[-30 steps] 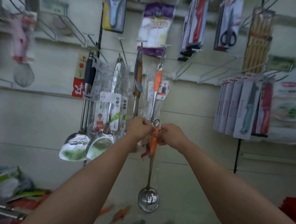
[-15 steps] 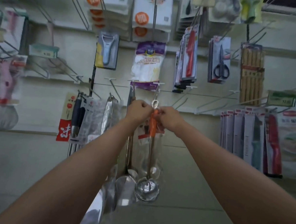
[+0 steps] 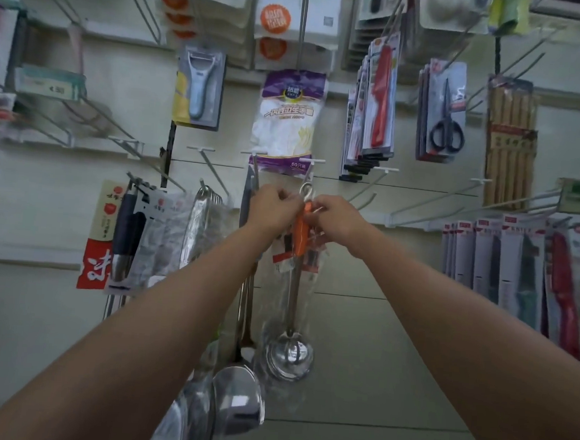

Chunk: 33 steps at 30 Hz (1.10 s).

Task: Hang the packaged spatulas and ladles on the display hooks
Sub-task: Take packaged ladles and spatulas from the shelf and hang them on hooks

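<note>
Both hands meet at the top of the ladle (image 3: 294,323), near the frame's centre. The left hand (image 3: 271,206) curls its fingers round the clear wrapper at the handle's 9 o'clock side; the right hand (image 3: 333,213) pinches it from 3 o'clock. Between them shows the orange grip (image 3: 300,232), and just above it, at 12 o'clock, the metal hanging loop (image 3: 306,189) stands free of the fingers. Gripping on both sides likely keeps the loop square and steady so it can be threaded.

The ladle hangs straight down from the hands, its bowl (image 3: 289,355) at 6 o'clock, so its weight keeps it plumb. The hook (image 3: 307,173) juts from the wall directly above the loop; whether the loop is already over its tip I cannot tell, since blur hides the join.

At 9 o'clock of the hands, other ladles (image 3: 235,398) already hang, bowls low. At 12 o'clock, a glove bag (image 3: 287,116) hangs on the row above. By my judgement, the loop needs sliding back along the wire before release.
</note>
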### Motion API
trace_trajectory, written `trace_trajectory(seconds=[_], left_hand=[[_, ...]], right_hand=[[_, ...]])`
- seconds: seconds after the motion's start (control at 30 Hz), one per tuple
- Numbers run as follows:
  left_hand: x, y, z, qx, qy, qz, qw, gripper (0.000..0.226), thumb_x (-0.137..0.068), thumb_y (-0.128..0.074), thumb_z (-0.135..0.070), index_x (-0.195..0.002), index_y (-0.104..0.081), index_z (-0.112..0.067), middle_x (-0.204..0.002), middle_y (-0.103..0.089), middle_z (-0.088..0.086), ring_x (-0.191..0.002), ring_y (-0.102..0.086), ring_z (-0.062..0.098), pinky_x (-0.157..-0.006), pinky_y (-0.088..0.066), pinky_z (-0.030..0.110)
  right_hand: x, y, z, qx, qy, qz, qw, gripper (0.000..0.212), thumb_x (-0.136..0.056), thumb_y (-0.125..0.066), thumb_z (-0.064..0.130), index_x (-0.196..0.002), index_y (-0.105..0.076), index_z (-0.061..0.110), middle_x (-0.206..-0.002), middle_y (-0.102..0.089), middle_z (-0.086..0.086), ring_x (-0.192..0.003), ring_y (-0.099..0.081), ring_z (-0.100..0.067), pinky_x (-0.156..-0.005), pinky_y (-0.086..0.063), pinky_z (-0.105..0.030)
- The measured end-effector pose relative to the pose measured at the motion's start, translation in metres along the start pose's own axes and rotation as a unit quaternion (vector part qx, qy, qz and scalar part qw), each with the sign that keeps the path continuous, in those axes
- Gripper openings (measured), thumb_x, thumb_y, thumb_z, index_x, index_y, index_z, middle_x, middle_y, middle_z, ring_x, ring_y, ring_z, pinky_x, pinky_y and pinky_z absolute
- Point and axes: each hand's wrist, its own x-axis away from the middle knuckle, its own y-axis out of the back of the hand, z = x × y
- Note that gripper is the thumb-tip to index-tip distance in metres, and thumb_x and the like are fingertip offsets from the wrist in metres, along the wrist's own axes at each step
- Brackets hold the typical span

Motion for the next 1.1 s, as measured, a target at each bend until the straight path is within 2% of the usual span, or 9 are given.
trace_trajectory(seconds=[0.1, 0.2, 0.27, 0.37, 0.5, 0.67, 0.83, 0.93, 1.1], left_hand=[[0.002, -0.003, 0.004, -0.002, 0.009, -0.003, 1.0, 0.008, -0.089, -0.056, -0.016, -0.089, -0.061, -0.009, -0.085, -0.061, 0.005, -0.079, -0.058, 0.016, -0.069, -0.049, 0.028], [0.0, -0.006, 0.006, -0.053, 0.017, 0.009, 0.998, 0.013, -0.086, -0.06, -0.012, -0.099, -0.06, -0.011, -0.099, -0.063, 0.008, -0.094, -0.061, 0.023, -0.083, -0.053, 0.033], [-0.001, -0.009, 0.01, -0.103, 0.017, -0.008, 0.994, 0.03, -0.081, -0.067, -0.013, -0.107, -0.052, -0.011, -0.115, -0.054, 0.012, -0.104, -0.055, 0.027, -0.09, -0.049, 0.038], [0.007, -0.01, 0.015, -0.191, 0.013, -0.064, 0.979, 0.027, -0.076, -0.07, -0.022, -0.096, -0.051, -0.015, -0.121, -0.04, 0.01, -0.117, -0.038, 0.027, -0.1, -0.038, 0.036], [0.019, -0.01, 0.02, -0.176, 0.005, -0.023, 0.984, 0.008, -0.079, -0.062, -0.012, -0.073, -0.063, -0.017, -0.094, -0.066, 0.01, -0.097, -0.061, 0.026, -0.078, -0.053, 0.033], [0.033, -0.01, 0.017, -0.218, -0.028, -0.041, 0.975, 0.017, -0.079, -0.058, -0.016, -0.086, -0.074, -0.016, -0.094, -0.066, 0.008, -0.104, -0.052, 0.026, -0.087, -0.049, 0.041], [0.066, -0.017, 0.015, -0.168, -0.045, 0.033, 0.984, 0.021, -0.078, -0.053, -0.004, -0.088, -0.071, -0.007, -0.088, -0.07, 0.007, -0.082, -0.059, 0.017, -0.073, -0.048, 0.027], [0.089, -0.021, 0.017, -0.163, -0.015, 0.092, 0.982, 0.018, -0.079, -0.054, -0.005, -0.089, -0.069, -0.008, -0.091, -0.069, 0.011, -0.086, -0.062, 0.024, -0.076, -0.049, 0.03], [0.135, -0.032, 0.033, -0.127, 0.038, 0.136, 0.982, 0.013, -0.078, -0.055, -0.003, -0.081, -0.066, -0.009, -0.082, -0.067, 0.01, -0.085, -0.066, 0.029, -0.081, -0.055, 0.038]], right_hand=[[-0.003, -0.004, -0.005, -0.005, -0.005, -0.005, 1.0, 0.028, -0.093, -0.052, 0.011, -0.068, -0.055, 0.024, -0.086, -0.064, -0.011, -0.091, -0.067, -0.034, -0.083, -0.055, -0.05], [-0.009, -0.011, -0.006, 0.022, -0.033, -0.027, 0.999, 0.018, -0.091, -0.058, 0.016, -0.072, -0.057, 0.013, -0.094, -0.064, -0.016, -0.096, -0.064, -0.036, -0.087, -0.053, -0.047], [-0.014, -0.017, -0.007, 0.06, -0.062, -0.05, 0.995, 0.021, -0.088, -0.063, 0.026, -0.083, -0.058, 0.006, -0.098, -0.065, -0.016, -0.094, -0.064, -0.034, -0.079, -0.055, -0.039], [-0.012, -0.021, -0.008, 0.193, -0.085, -0.075, 0.975, 0.019, -0.088, -0.061, 0.03, -0.09, -0.056, 0.011, -0.098, -0.061, -0.012, -0.096, -0.063, -0.031, -0.069, -0.043, -0.03], [-0.009, -0.025, -0.007, 0.228, -0.089, -0.073, 0.967, 0.023, -0.091, -0.05, 0.027, -0.103, -0.061, 0.01, -0.109, -0.065, -0.012, -0.099, -0.065, -0.03, -0.076, -0.047, -0.031], [0.004, -0.026, -0.013, 0.23, -0.066, -0.029, 0.97, 0.011, -0.089, -0.05, 0.013, -0.087, -0.06, 0.01, -0.101, -0.068, -0.016, -0.094, -0.066, -0.031, -0.084, -0.055, -0.039], [0.025, -0.025, -0.028, 0.242, -0.05, -0.021, 0.969, 0.007, -0.089, -0.049, 0.009, -0.083, -0.053, 0.01, -0.07, -0.062, -0.006, -0.053, -0.061, -0.018, -0.066, -0.056, -0.032], [0.048, -0.025, -0.04, 0.248, -0.06, -0.012, 0.967, 0.026, -0.091, -0.045, 0.008, -0.066, -0.051, 0.009, -0.066, -0.06, -0.006, -0.051, -0.061, -0.019, -0.066, -0.057, -0.031], [0.087, -0.035, -0.07, 0.248, -0.096, 0.02, 0.964, 0.018, -0.09, -0.047, 0.01, -0.076, -0.058, 0.007, -0.073, -0.068, -0.01, -0.059, -0.067, -0.021, -0.072, -0.059, -0.035]])
